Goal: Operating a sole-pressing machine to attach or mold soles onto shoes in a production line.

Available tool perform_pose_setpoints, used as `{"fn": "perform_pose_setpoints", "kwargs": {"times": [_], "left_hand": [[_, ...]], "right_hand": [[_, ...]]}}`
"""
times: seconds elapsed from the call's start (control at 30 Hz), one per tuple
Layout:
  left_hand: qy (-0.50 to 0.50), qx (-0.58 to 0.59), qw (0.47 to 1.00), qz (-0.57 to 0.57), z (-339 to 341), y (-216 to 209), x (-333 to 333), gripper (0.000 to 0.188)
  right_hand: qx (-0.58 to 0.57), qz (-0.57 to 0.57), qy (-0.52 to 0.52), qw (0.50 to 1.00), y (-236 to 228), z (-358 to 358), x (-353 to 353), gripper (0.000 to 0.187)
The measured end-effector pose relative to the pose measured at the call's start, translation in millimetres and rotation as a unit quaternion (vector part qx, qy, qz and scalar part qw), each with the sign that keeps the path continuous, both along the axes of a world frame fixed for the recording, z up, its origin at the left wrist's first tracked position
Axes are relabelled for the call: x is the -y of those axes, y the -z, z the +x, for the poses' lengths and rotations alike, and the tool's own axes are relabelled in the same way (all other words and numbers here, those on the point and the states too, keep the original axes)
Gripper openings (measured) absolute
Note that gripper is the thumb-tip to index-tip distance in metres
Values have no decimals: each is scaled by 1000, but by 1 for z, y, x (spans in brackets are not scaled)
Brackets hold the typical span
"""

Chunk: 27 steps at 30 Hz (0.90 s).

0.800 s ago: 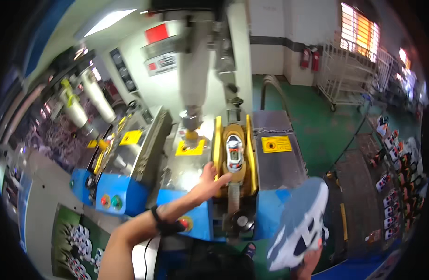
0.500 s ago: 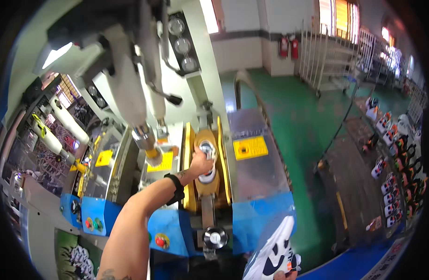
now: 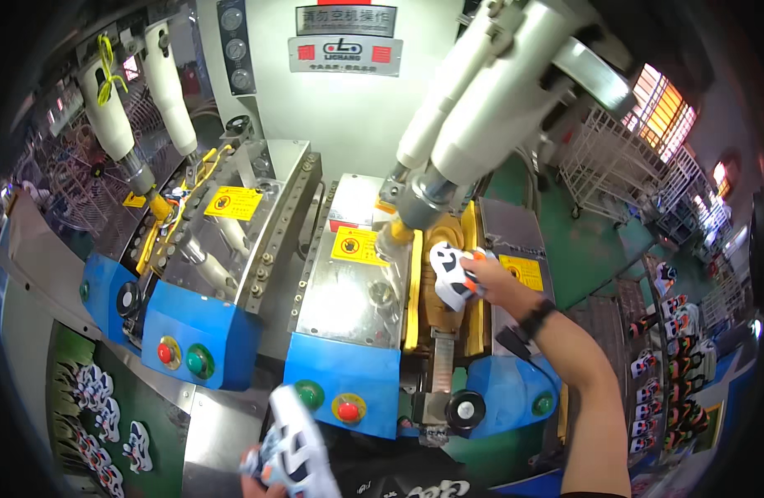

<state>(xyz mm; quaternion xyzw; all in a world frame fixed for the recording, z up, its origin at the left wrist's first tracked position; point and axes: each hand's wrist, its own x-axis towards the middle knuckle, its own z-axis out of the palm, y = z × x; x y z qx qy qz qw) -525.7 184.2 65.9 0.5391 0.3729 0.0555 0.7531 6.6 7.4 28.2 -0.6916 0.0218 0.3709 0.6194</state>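
A white sneaker point(image 3: 448, 267) with black patches and orange trim is in my right hand point(image 3: 488, 279). My fingers are closed on its side, and it is over the tan pad point(image 3: 440, 319) between the yellow side pads of a pressing machine. Whether the sole touches the pad I cannot tell. My left hand point(image 3: 259, 485), mostly cut off by the lower edge, grips another white and black sneaker point(image 3: 299, 452), toe up and blurred by motion. Above the pad to the left hangs the machine's thick pale cylinder point(image 3: 473, 124) with a metal end.
Blue housings carry a red button point(image 3: 347, 411) and green buttons. A black knob point(image 3: 465, 410) stands at the machine's front. A second press station point(image 3: 208, 307) is on the left. Several sneakers point(image 3: 137, 446) lie at lower left; more fill a rack point(image 3: 648, 390) at right.
My left hand has left the press and now holds a sneaker low on the left. My right hand has carried its sneaker from the lower edge to the pad. The view has shifted.
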Motion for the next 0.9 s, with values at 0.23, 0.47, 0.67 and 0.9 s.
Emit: {"fn": "perform_pose_setpoints", "kwargs": {"times": [0.23, 0.47, 0.67, 0.9], "left_hand": [[-286, -190, 939, 15, -30, 35, 6, 53], [-237, -179, 952, -73, -19, 22, 9, 49], [-201, -109, 971, -66, -47, 34, -40, 39], [-166, -56, 972, -154, -97, 80, -90, 43]], "right_hand": [[441, -271, -22, 855, 57, -32, -73, 53], [503, -266, 55, 820, 38, -32, -76, 60], [542, -305, -30, 782, -38, -119, -80, 69], [647, -135, -386, 644, -45, -345, -166, 79]]}}
